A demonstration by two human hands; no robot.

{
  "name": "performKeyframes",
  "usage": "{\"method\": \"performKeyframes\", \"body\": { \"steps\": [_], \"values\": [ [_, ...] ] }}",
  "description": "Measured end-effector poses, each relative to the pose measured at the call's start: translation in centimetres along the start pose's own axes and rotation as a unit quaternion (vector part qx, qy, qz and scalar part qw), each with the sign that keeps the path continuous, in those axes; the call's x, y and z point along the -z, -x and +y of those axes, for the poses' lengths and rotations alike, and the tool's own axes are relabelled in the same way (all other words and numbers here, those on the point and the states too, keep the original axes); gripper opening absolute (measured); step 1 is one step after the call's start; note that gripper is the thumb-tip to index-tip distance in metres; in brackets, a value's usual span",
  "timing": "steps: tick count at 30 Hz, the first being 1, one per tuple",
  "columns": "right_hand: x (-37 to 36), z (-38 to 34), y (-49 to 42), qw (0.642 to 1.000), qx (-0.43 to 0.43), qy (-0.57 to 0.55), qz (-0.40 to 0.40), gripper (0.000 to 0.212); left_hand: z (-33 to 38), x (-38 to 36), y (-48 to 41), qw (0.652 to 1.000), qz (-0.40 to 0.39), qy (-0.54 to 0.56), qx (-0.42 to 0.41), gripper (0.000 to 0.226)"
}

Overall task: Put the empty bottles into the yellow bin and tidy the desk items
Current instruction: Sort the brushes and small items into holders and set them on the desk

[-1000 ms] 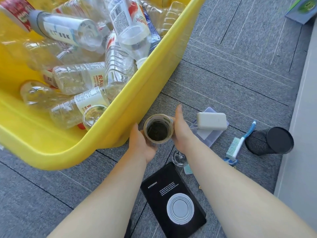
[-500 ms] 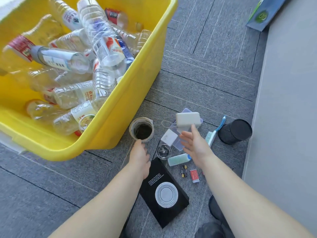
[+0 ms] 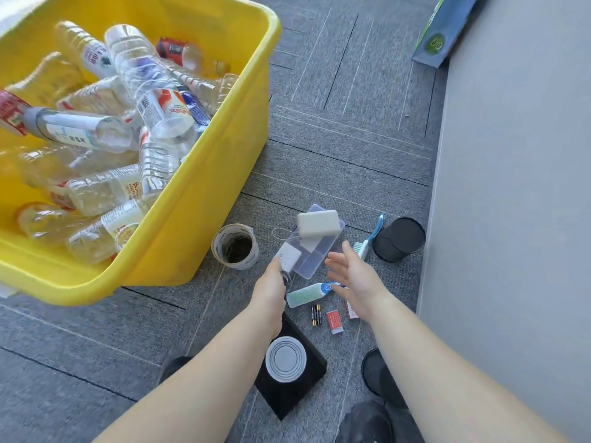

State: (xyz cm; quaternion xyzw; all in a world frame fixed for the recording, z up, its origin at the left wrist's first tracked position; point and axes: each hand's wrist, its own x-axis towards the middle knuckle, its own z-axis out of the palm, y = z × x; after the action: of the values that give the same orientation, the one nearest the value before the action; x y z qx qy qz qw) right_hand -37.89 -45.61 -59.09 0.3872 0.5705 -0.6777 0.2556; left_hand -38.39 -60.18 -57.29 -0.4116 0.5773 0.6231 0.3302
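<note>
Nearby, cup [image 3: 235, 247] beside yellow bin [image 3: 198, 219].

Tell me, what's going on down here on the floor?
A person is tidying up. The yellow bin already holds a heap of empty bottles. Small items lie on the carpet beside it. The left hand reaches to a white charger, and the right hand hovers open over a small tube, beside a clear case. Neither hand plainly holds anything.
</note>
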Motion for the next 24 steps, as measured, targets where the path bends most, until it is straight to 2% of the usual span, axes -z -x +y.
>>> {"method": "performKeyframes", "body": {
  "steps": [2, 4, 7, 9, 12, 15, 18, 22, 24],
  "values": [
    [0.5, -0.1, -0.2, 1.0, -0.003, 0.011, 0.005, 0.053, 0.0, -0.6, -0.3, 0.998, 0.002, -0.05, -0.023, 0.056],
    [0.9, -0.3, -0.5, 0.999, -0.006, 0.036, 0.011, 0.053, 0.4, -1.1, 0.1, 0.982, -0.005, -0.173, -0.07, 0.047],
    [1.5, -0.5, -1.4, 0.994, -0.005, 0.104, 0.027, 0.053, 0.8, -1.7, 0.1, 0.928, -0.018, -0.339, -0.153, 0.041],
    [2.0, -0.6, -1.9, 0.985, 0.021, 0.164, 0.051, 0.043, 0.8, -1.9, -0.6, 0.891, -0.027, -0.413, -0.189, 0.041],
    [3.2, -1.0, -2.6, 0.977, 0.055, 0.186, 0.093, 0.035, 0.9, -2.2, -1.5, 0.838, -0.034, -0.5, -0.219, 0.047],
    [4.7, -1.3, -3.2, 0.967, 0.071, 0.226, 0.093, 0.036, 1.4, -2.6, -2.1, 0.799, -0.038, -0.55, -0.241, 0.041],
    [5.7, -1.1, -4.1, 0.952, 0.079, 0.278, 0.1, 0.041, 1.8, -2.9, -2.8, 0.778, -0.037, -0.577, -0.246, 0.04],
    [7.0, -1.4, -5.4, 0.881, 0.158, 0.38, 0.233, 0.042, 2.2, -3.2, -4.2, 0.766, -0.036, -0.589, -0.255, 0.039],
    [8.0, -2.1, -6.0, 0.85, 0.163, 0.424, 0.268, 0.053, 2.4, -3.3, -4.9, 0.767, -0.033, -0.585, -0.261, 0.041]
  ]
}}
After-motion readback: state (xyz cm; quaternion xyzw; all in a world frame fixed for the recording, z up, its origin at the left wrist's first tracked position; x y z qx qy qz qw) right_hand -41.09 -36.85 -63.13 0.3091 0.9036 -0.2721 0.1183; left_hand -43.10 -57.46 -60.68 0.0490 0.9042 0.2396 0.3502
